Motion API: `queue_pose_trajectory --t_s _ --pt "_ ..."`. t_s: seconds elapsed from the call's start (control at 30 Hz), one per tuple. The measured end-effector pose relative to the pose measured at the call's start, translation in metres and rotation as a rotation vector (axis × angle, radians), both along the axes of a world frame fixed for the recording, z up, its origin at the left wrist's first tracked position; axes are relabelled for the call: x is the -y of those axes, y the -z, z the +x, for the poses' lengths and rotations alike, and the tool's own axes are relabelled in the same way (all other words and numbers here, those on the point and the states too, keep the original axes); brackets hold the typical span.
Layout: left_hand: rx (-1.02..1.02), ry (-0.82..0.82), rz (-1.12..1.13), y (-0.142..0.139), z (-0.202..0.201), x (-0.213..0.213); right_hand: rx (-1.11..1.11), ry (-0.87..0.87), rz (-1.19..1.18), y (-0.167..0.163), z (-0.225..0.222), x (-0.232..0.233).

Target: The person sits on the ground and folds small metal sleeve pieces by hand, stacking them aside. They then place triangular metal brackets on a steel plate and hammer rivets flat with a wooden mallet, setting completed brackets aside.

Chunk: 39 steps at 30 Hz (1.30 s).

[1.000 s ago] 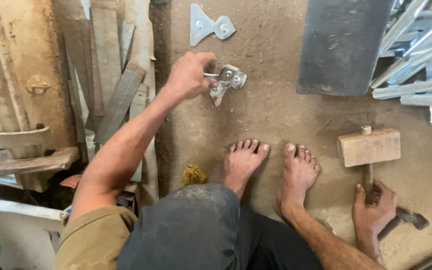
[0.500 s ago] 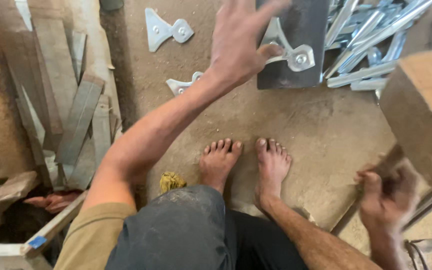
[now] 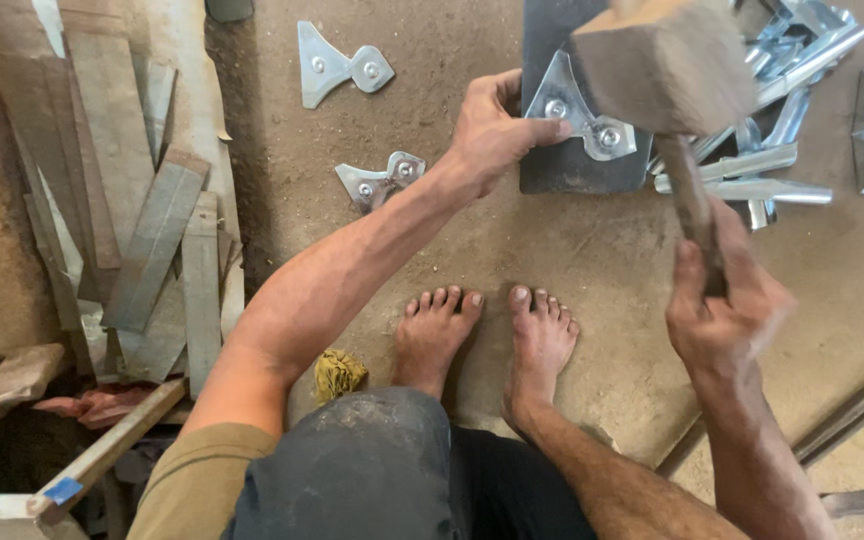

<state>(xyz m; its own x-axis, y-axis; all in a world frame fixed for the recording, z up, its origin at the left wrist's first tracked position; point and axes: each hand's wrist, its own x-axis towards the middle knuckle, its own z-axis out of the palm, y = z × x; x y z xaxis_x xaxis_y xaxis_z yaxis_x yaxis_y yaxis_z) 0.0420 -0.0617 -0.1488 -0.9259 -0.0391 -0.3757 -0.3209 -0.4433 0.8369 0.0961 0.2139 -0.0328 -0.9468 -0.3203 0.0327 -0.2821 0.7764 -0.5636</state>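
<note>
- Head view: the left hand [image 3: 492,130] pressed on a shiny metal bracket [image 3: 577,110], fingers laid over its left wing, pinning it flat on a dark steel plate [image 3: 572,170] that lay on the dirt floor [image 3: 592,260].
- The right hand [image 3: 722,310] was clenched around the handle of a wooden mallet [image 3: 667,60], whose blocky head hung above the plate, just to the right of the bracket and overlapping its right edge in the picture.
- Two similar brackets lay on the floor to the left of the plate, one nearer [image 3: 380,182] and one farther up [image 3: 337,65].
- A heap of bright metal channels [image 3: 802,120] lay right of the plate.
- Grey wooden slats [image 3: 152,230] were stacked at the far left.
- The person's bare feet [image 3: 487,335] stood below the plate, a yellow rag [image 3: 337,372] beside them.
</note>
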Motion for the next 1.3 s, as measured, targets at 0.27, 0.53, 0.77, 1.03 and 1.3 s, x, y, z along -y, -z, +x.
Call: queue_pose_trajectory --t_s 0.27,0.53,0.77,1.03,1.3 --pt "-0.035 0.02 -0.041 -0.004 -0.002 0.001 -0.141 -0.139 -0.017 0.005 -0.008 0.011" --pt "0.085 0.068 -0.129 -0.018 -0.01 0.003 0.007 0.048 -0.063 0.01 0.001 -0.018" --pt "0.185 0.296 -0.355 -0.016 -0.055 0.032 -0.026 0.14 -0.168 0.012 0.051 -0.053" --pt "0.171 -0.406 0.05 -0.001 0.011 -0.042 -0.024 0.129 -0.186 0.017 0.037 -0.036" --pt "0.068 -0.121 -0.043 -0.002 0.006 -0.013 -0.099 0.002 -0.067 0.017 0.02 -0.007"
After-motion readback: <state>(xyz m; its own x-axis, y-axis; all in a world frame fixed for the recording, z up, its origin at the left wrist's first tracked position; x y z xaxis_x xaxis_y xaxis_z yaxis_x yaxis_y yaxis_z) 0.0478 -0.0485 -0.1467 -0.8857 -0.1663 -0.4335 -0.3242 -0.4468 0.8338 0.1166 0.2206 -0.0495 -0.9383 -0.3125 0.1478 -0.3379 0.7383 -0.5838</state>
